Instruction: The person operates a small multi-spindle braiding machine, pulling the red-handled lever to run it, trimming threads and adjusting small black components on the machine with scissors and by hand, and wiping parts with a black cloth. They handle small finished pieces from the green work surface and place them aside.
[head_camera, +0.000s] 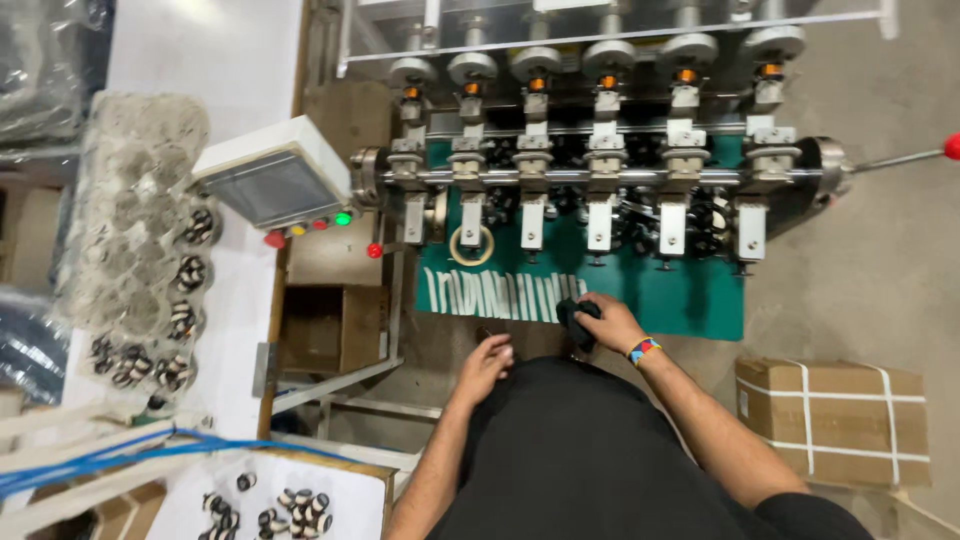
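Head view: a seated worker's right hand (608, 322) grips a small black object (577, 320) at the near edge of a green work mat (700, 300).

Fingers of the right hand are curled round the black object, just beside a row of white rods (500, 295) on the mat. Left hand (484, 365) rests on the dark-clothed lap, fingers loosely bent, holding nothing. Behind stands a multi-head machine (600, 150); a strapped cardboard box (833, 418) sits at right.

The machine's spindle heads (608, 55) are dull brushed metal, its green bed (690, 300) smooth and matt; the strapped box (835, 420) is plain cardboard (rough, unglossed).
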